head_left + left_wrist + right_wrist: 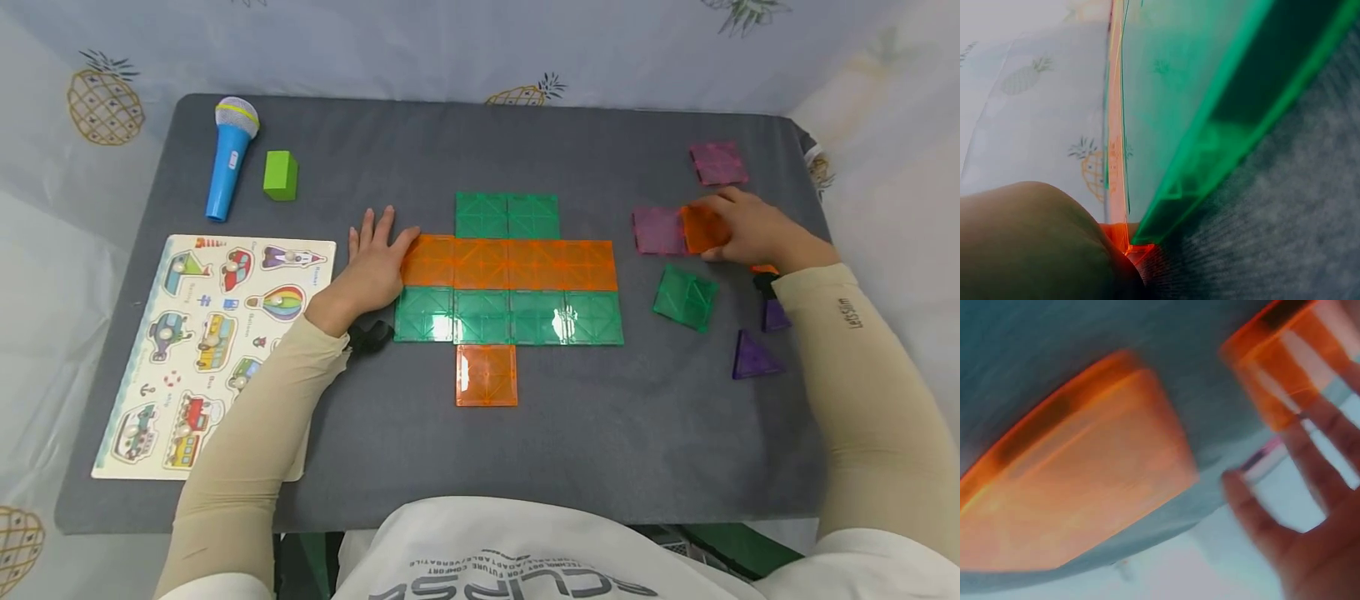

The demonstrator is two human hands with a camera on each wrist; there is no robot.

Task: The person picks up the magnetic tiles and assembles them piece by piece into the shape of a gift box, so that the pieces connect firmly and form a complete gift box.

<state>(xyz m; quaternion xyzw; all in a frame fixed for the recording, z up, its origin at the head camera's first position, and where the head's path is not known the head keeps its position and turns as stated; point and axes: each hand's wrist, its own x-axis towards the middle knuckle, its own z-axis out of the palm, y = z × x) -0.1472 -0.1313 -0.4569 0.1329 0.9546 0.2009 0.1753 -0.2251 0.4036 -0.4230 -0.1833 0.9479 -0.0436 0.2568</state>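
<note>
On the grey table, translucent square tiles lie edge to edge: an orange row (534, 263), a green row (510, 317), two green tiles (507, 216) behind and one orange tile (487, 376) in front. My left hand (367, 275) rests palm down, fingers spread, its thumb touching the orange row's left end. At the right, my right hand (757, 229) touches an orange tile (703, 230) beside a pink tile (658, 231). The right wrist view shows straight fingers (1319, 437) through this tile, with the thumb apart from it. A larger-looking orange tile (1097, 475) is nearer that camera.
A vehicle puzzle board (217, 333) lies under my left forearm. Behind it are a toy microphone (227, 162) and a green block (281, 176). Around my right arm lie a green tile (685, 297), another pink tile (718, 163) and a purple triangle (753, 356).
</note>
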